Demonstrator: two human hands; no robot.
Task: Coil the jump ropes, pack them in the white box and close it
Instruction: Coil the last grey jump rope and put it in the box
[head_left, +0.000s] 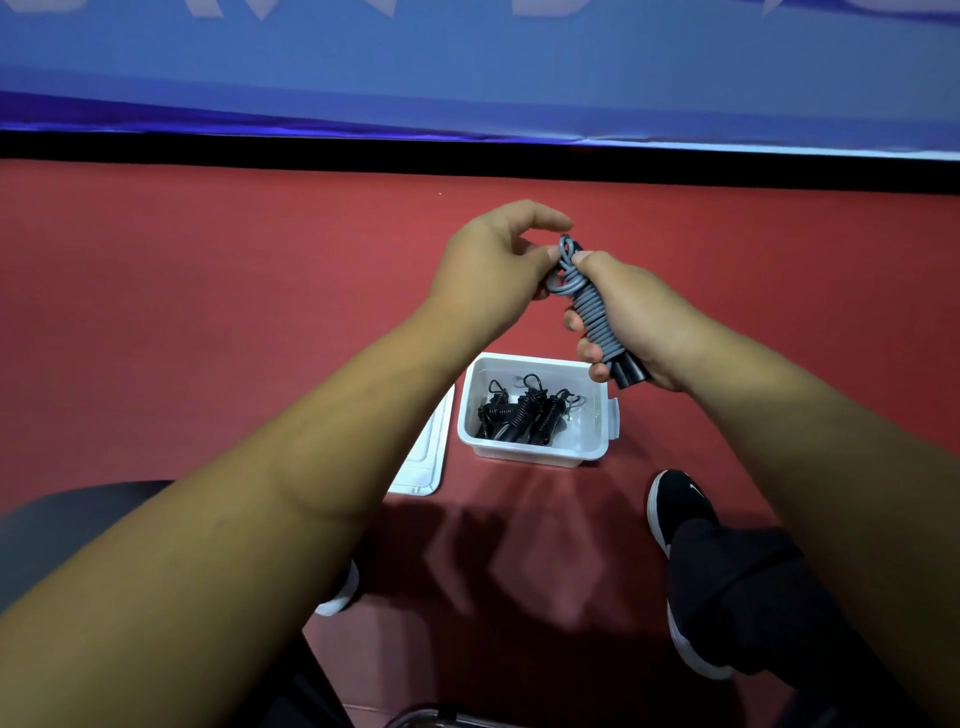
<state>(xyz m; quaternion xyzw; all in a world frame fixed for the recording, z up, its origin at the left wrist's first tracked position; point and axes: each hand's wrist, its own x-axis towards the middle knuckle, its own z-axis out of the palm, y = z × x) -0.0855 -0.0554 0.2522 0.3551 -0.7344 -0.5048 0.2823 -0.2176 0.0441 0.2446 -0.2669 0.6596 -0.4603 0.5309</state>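
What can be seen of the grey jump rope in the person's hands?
The grey jump rope is a thin, smooth cord, plastic by its look, wound in tight turns around a black core, likely its handles, which sticks out at the lower end. The bundle is tilted and held in the air near the open white box. The right hand grips its middle; the left hand pinches the loose loops at its top end.

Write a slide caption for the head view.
Left hand and right hand hold a coiled grey jump rope above the open white box containing black ropes, lid beside it.
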